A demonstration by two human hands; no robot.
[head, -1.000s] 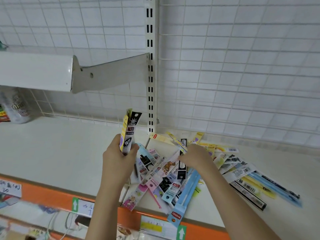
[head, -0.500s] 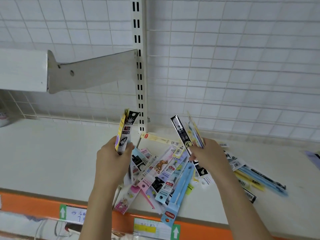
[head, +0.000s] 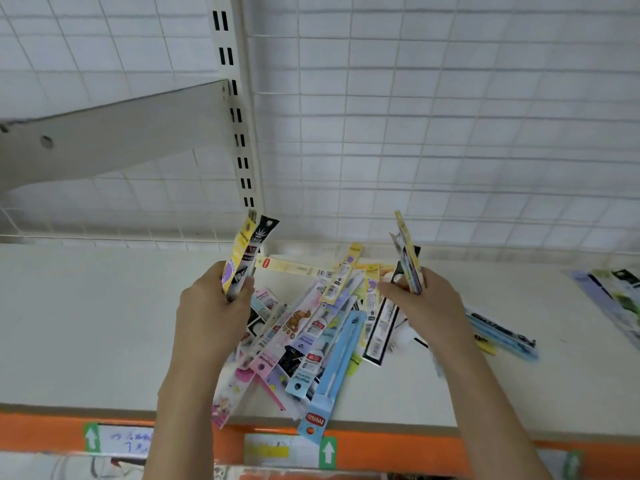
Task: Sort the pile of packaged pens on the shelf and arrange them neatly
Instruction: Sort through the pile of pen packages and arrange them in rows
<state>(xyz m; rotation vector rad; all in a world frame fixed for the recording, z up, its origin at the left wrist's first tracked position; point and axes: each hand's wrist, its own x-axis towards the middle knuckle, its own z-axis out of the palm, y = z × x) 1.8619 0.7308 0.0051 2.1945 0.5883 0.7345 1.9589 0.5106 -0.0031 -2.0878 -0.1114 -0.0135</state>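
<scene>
A white wire-grid back panel [head: 450,116] is seen across the upper frame, crossed left of centre by a slotted upright [head: 239,133] from which a cream bracket [head: 114,140] reaches left, while an orange price strip [head: 398,448] with paper labels [head: 280,450] is set along the bottom edge.

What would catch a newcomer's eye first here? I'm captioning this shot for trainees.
The jumbled pile of packaged pens at the middle of the shelf, some poking over its orange front edge. Then the two hands above it: the left hand grips an upright bundle of packs, the right hand holds a few more.
</scene>
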